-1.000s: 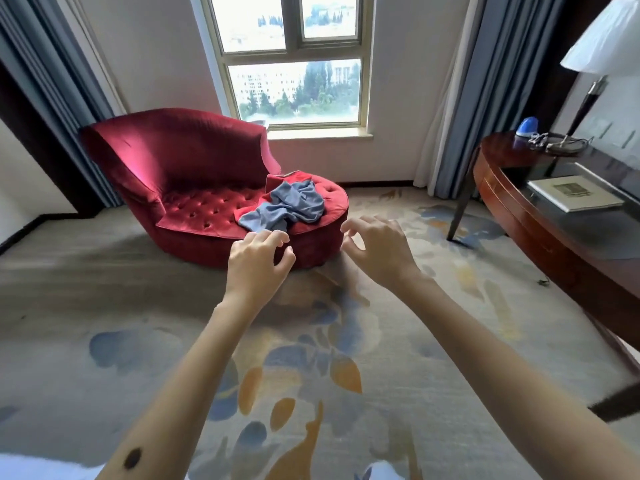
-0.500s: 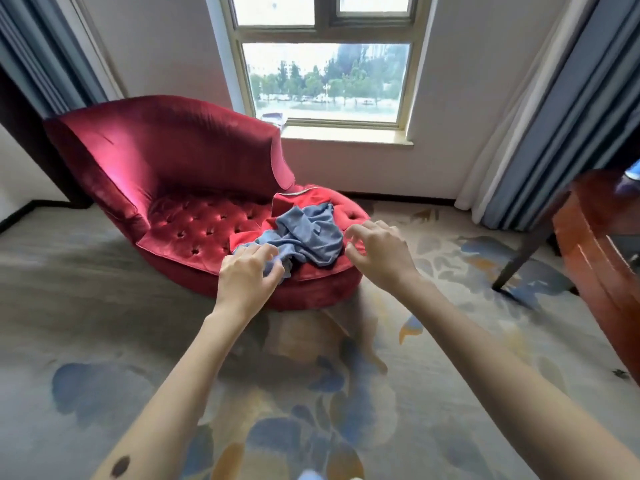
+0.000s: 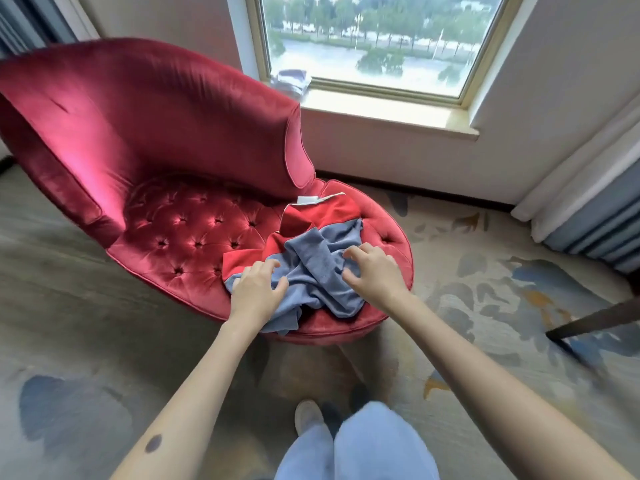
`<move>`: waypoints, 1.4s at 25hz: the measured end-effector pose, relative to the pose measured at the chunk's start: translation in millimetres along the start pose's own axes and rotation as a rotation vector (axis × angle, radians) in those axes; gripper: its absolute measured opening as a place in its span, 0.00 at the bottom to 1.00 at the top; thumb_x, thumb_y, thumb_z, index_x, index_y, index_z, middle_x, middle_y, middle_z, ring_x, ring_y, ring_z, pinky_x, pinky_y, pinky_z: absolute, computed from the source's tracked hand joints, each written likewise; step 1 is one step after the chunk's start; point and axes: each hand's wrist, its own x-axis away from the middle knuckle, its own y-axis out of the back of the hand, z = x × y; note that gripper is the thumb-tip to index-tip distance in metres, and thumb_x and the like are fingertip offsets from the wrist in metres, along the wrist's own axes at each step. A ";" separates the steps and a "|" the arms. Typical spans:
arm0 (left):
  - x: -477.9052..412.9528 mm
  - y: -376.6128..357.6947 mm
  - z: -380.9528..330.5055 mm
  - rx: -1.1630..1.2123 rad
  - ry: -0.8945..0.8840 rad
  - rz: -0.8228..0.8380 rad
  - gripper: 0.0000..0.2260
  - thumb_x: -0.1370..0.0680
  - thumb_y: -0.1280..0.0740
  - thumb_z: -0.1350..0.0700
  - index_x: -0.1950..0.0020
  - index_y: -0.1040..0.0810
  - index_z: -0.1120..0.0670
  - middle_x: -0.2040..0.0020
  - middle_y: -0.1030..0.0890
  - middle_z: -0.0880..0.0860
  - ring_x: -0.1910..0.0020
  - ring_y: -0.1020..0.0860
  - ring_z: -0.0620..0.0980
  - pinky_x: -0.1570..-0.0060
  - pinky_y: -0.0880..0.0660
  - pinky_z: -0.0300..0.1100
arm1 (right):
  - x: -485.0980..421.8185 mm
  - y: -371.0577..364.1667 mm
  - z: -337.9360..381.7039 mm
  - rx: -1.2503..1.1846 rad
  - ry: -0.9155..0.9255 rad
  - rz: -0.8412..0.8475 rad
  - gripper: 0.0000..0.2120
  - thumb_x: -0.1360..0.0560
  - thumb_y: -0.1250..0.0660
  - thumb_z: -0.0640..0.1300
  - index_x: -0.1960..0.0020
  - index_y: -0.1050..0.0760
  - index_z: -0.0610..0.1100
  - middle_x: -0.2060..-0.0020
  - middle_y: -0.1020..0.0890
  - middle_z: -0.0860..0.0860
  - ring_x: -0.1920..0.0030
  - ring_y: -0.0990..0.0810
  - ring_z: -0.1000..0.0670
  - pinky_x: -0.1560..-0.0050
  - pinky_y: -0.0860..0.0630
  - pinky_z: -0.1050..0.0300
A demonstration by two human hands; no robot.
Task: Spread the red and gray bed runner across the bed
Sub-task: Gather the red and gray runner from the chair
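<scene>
The red and gray bed runner [image 3: 313, 251] lies crumpled in a heap on the front right of a red velvet chair's seat [image 3: 194, 233]. My left hand [image 3: 258, 292] rests on the heap's gray left edge, fingers spread and bent, thumb apart. My right hand [image 3: 372, 271] is on the gray right side, fingers arched like a claw with the tips on the cloth. No fold is visibly pinched in either hand. No bed is in view.
The chair's high curved back [image 3: 156, 109] rises at the left. A window [image 3: 374, 46] and sill lie behind it, blue curtains [image 3: 595, 223] at the right. A dark table leg [image 3: 595, 320] crosses the patterned carpet at right. My legs and shoe [image 3: 306, 419] are below.
I have walked up to the chair. Both hands went from hovering in the air before it to resting on the crumpled runner.
</scene>
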 end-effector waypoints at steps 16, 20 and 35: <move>-223.8 -220.4 50.9 -0.013 0.656 0.463 0.35 0.25 0.37 0.44 0.24 0.53 0.48 0.23 0.49 0.59 0.24 0.54 0.59 0.31 0.45 0.64 | -328.7 -177.7 -122.4 0.090 -0.143 0.620 0.57 0.36 0.26 0.59 0.24 0.63 0.53 0.24 0.62 0.42 0.23 0.59 0.41 0.32 0.46 0.28; -268.6 -273.6 90.9 -0.068 0.791 0.375 0.43 0.29 0.35 0.39 0.24 0.57 0.50 0.24 0.52 0.64 0.25 0.54 0.63 0.31 0.48 0.65 | -384.2 -246.9 -151.1 0.089 -0.334 0.599 0.61 0.38 0.23 0.59 0.25 0.67 0.53 0.25 0.65 0.40 0.24 0.62 0.40 0.32 0.47 0.26; -316.7 -340.8 155.1 0.063 1.060 0.226 0.33 0.33 0.26 0.49 0.32 0.34 0.54 0.38 0.23 0.63 0.39 0.26 0.64 0.43 0.29 0.53 | -413.8 -328.4 -172.8 -0.105 -0.458 0.134 0.36 0.37 0.26 0.42 0.31 0.35 0.45 0.44 0.22 0.39 0.44 0.23 0.37 0.43 0.28 0.49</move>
